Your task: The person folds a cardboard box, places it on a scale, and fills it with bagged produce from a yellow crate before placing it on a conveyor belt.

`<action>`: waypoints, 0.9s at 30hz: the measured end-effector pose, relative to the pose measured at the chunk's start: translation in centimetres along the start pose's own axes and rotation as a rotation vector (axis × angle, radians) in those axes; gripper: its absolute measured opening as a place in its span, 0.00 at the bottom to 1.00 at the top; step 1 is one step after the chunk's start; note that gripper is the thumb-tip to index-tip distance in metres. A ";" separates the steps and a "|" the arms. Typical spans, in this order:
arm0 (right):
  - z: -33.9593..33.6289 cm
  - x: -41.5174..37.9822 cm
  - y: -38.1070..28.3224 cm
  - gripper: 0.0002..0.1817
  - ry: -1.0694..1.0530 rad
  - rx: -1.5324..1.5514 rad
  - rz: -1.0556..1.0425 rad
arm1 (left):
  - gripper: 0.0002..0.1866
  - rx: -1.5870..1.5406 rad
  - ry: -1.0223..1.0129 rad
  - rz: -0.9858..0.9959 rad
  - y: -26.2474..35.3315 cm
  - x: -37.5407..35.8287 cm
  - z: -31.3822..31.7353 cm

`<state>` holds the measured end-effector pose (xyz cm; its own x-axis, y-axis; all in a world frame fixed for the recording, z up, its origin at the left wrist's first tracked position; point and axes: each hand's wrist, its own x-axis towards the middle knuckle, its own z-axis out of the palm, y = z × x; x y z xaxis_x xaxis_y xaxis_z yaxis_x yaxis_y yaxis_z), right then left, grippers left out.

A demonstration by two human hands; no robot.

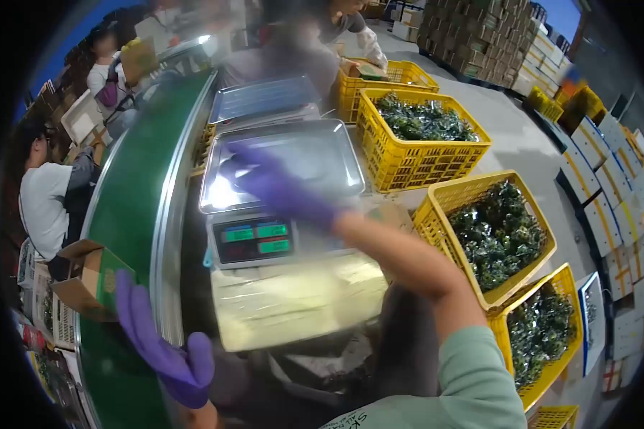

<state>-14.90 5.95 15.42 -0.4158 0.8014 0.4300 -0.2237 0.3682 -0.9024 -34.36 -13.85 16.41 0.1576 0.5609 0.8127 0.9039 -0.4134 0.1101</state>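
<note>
The right hand (283,191), in a purple glove, is hovering over the metal pan (322,154) of a digital weighing scale; it is looking loosely open with nothing visible in it, though blur is hiding the fingertips, and whether it is touching the pan I cannot tell. The left hand (166,352), gloved alike, is standing wide open and empty, thumb apart from the fingers, just beside a small cardboard box (86,284). That box is sitting at the near part of the green conveyor belt (132,189), left of the scale; contact with the fingers I cannot tell.

The box is probably being light and fairly stiff, best gripped by opposite side walls, since its raised flap would be bending under load. The pan is looking smooth and slippery. A pale yellow bundle (300,304) is lying in front of the lit display (256,238); its glossy surface is suggesting something soft and sliding, calling for support underneath.

To the right, yellow plastic crates (426,161) are holding shiny-wrapped leafy greens (497,232), likely light, slick and easily bruised, so better lifted gently by the wrapping.
</note>
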 end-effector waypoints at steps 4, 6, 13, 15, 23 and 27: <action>-22.9 -9.7 3.8 0.15 0.526 -0.970 0.114 | 0.34 -0.145 -0.331 0.153 2.5 1.9 4.4; -29.7 -18.4 11.5 0.29 0.399 -1.272 0.573 | 0.31 -0.174 -0.461 0.209 4.9 3.4 6.7; -25.3 -31.2 20.1 0.75 0.153 -1.560 1.364 | 0.33 -0.329 -0.527 0.346 9.4 3.8 12.7; -27.1 -32.3 20.0 0.73 0.258 -1.435 1.193 | 0.33 -0.319 -0.535 0.332 9.1 2.9 13.6; -26.0 -30.0 12.1 0.57 0.441 -1.316 0.805 | 0.36 -0.278 -0.510 0.237 6.9 1.7 12.9; -27.0 -30.2 9.5 0.31 0.469 -1.278 0.586 | 0.35 -0.284 -0.476 0.204 7.0 1.4 12.5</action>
<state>19.37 -2.04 -6.82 0.2009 0.9626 0.1817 0.8834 -0.0979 -0.4583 -22.86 -6.96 11.18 0.5380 0.6827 0.4945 0.7047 -0.6862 0.1806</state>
